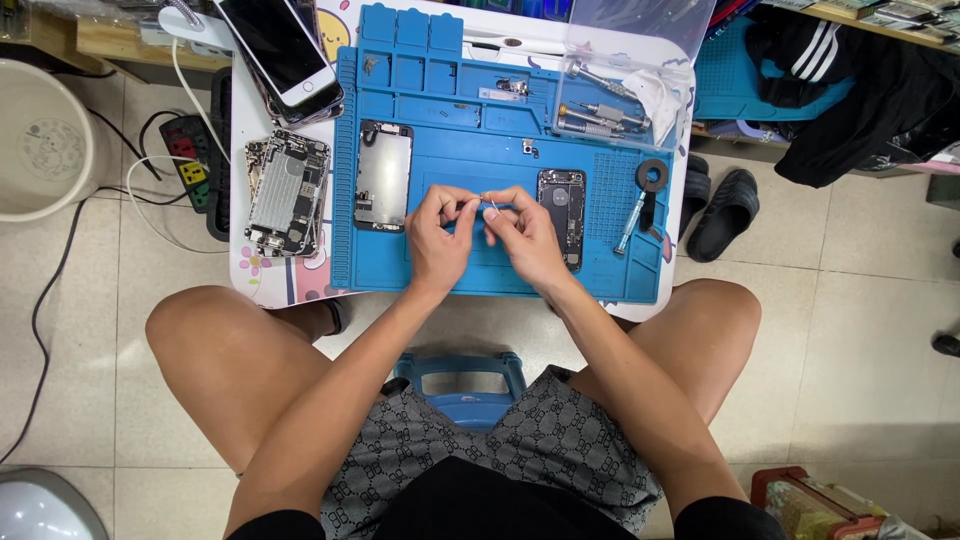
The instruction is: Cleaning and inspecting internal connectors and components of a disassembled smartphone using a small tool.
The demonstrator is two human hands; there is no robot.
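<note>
A tiny pale part (492, 207) was pinched between both hands over the middle of the blue mat (440, 150), the left hand (438, 238) and right hand (525, 238) pressed close together on it. Steady work seemingly called for keeping the wrists propped low. An open phone body (562, 205) lay just at 3 o'clock of the fingers, a screen panel (383, 175) at 9. Screwdrivers (600, 115) sat well off at 1 o'clock; the bench (262, 270) edge ran close at 6.
</note>
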